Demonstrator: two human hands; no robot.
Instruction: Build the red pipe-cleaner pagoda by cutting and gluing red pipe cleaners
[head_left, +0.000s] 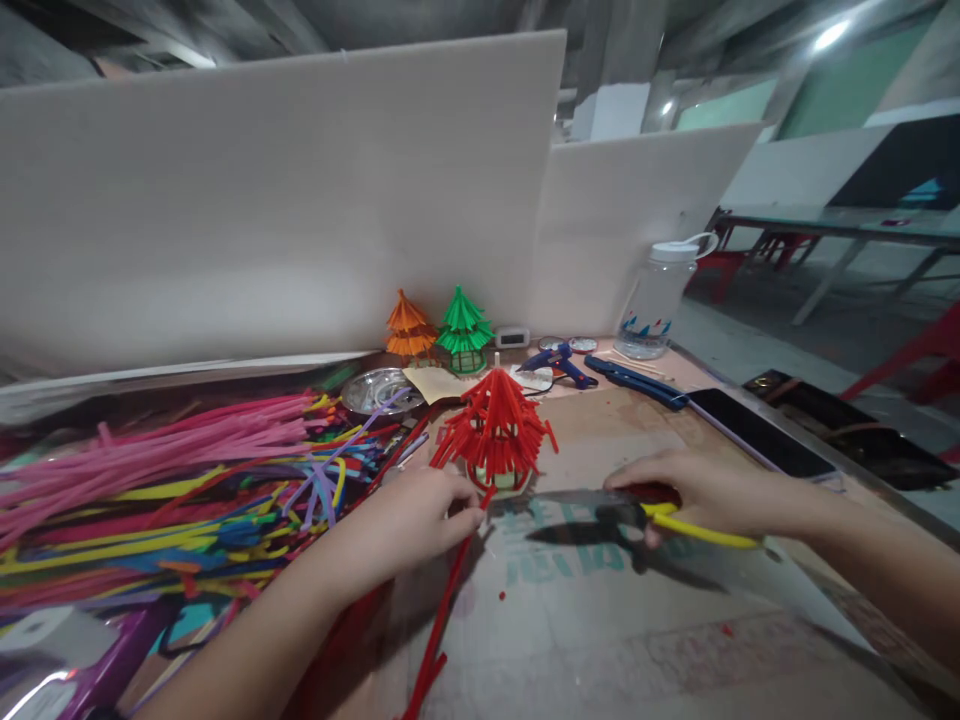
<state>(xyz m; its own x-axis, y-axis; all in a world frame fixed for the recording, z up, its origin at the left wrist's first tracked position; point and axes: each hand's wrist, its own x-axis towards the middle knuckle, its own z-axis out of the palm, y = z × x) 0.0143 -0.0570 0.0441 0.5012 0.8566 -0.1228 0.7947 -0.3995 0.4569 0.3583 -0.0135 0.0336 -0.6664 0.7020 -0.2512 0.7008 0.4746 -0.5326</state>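
My left hand (431,508) has its thumb and fingers pinched on a red pipe cleaner (454,580). The short upper end sticks out past the fingertips, and the rest trails down toward the near edge. Just beyond stands a red tiered pagoda model (498,425) made of short red pieces, with a pale stick rising from its tip. My right hand (679,490) is closed round yellow-handled pliers (705,531). Their dark jaws point left, apart from the pipe cleaner; blur hides whether the jaws are apart. Red scraps lie on the cardboard (570,640).
Bundles of coloured pipe cleaners (180,470) fill the left side. Behind are orange (410,325) and green (463,325) pagoda models, a metal dish (360,393), a glue gun (561,364), a blue cutter knife (634,381), a phone (761,432) and a water bottle (652,300) before white boards (300,200).
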